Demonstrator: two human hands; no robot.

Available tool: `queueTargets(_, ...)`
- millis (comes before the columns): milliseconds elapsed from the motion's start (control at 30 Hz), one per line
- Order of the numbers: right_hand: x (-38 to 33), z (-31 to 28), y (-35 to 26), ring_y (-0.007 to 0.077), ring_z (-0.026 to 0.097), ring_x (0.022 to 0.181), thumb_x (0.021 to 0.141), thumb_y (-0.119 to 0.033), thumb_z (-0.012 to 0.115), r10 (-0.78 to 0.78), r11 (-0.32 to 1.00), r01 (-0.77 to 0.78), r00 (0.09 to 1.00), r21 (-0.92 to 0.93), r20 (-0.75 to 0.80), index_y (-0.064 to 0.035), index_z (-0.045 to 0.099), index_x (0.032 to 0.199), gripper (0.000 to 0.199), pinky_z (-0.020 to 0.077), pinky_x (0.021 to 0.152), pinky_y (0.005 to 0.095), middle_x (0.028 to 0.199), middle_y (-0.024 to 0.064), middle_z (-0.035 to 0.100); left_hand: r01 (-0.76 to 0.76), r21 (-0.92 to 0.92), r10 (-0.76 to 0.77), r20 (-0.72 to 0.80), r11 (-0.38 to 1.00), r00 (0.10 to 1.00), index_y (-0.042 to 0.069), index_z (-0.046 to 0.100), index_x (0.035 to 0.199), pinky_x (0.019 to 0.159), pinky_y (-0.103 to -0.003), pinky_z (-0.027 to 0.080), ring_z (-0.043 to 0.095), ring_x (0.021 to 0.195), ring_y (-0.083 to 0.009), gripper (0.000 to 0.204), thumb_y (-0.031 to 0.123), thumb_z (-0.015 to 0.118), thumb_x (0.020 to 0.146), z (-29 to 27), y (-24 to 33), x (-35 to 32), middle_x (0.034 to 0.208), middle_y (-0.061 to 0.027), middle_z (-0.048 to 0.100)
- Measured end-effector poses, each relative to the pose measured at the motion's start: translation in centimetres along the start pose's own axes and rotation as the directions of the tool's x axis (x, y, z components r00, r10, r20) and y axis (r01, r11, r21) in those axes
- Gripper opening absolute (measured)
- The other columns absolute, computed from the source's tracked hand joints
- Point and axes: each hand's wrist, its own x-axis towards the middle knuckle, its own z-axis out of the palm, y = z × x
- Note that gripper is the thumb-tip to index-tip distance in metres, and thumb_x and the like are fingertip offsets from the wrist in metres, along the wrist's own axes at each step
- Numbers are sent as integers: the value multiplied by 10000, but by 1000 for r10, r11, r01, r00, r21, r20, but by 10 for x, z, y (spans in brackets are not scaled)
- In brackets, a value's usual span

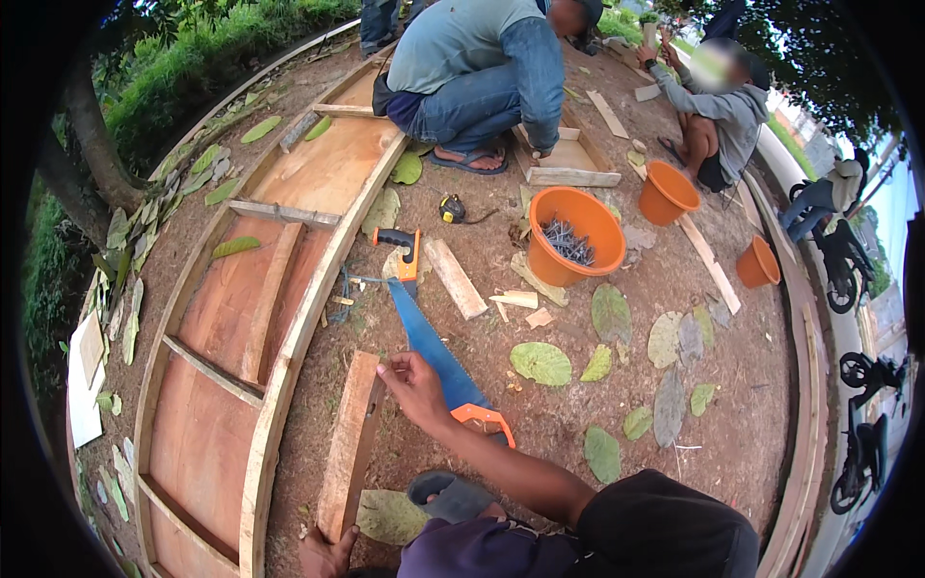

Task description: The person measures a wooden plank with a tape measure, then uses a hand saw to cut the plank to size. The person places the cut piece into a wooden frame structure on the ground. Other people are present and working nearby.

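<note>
A short wooden block (345,448) stands tilted in front of me, next to the long wooden frame. My left hand (330,552) grips its lower end, thumb across the face. At the upper end, my right hand (416,387) is closed, its thumb and fingertips pinching the block's edge. Beyond my right wrist a hand saw with a blue blade (429,337) and an orange handle lies on the soil, partly behind my forearm. A black-and-orange handle (400,252) lies at the blade's narrow far end. The long frame (275,424) with plywood backing and crosspieces runs along my left.
An orange bucket of nails (575,236) stands ahead, with two more orange buckets (668,193) farther right. A tape measure (451,208), wood offcuts (457,279) and large leaves (541,363) lie around. One person (472,82) crouches over a smaller frame (573,176); another (718,120) squats at right.
</note>
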Motion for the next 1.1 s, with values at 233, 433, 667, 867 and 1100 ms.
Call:
queueTargets(233, -4, -10, 6, 129, 634, 712, 1013, -330, 685, 228, 974, -227, 961, -23, 154, 7, 627, 1027, 341, 499, 611, 311, 852, 80, 684, -85, 117, 97, -101, 989, 990, -38, 471, 1465, 966, -541, 510, 649, 1133, -476, 991, 638, 767, 804, 9, -4, 4, 1196, -349, 662)
queueTargets(433, -11, -16, 1, 98, 654, 766, 1053, -304, 636, 198, 980, -196, 953, -30, 231, -24, 588, 1091, 287, 526, 599, 266, 947, 52, 650, -109, 161, 134, -152, 981, 979, -37, 419, 1504, 1005, -544, 490, 616, 1185, -493, 1033, 642, 763, 805, 18, -7, 8, 1254, -362, 630)
queueTargets(667, -12, -26, 7, 111, 659, 814, 1076, -299, 593, 387, 890, -449, 838, 81, 384, -25, 582, 1109, 276, 531, 616, 272, 965, 43, 655, -160, 220, 209, -217, 962, 953, -35, 358, 1550, 1050, -549, 468, 578, 1245, -513, 1085, 646, 758, 807, 30, -20, 15, 1322, -378, 592)
queueTargets(867, -26, -21, 4, 99, 664, 829, 1073, -287, 598, 214, 964, -248, 936, 92, 279, -31, 578, 1104, 258, 523, 606, 259, 937, 35, 655, -49, 168, 67, -108, 985, 992, 32, 216, 1624, 1134, -537, 405, 461, 1345, -569, 1165, 665, 747, 802, 21, -14, 7, 1510, -388, 421)
queueTargets(1100, -7, -23, 12, 94, 663, 831, 1049, -275, 643, 250, 966, -259, 935, 6, 251, -34, 576, 1073, 251, 515, 597, 251, 921, 31, 651, -40, 170, 65, -147, 985, 987, 92, 242, 1616, 1134, -557, 397, 422, 1385, -551, 1121, 637, 764, 787, 26, 0, -1, 1570, -326, 374)
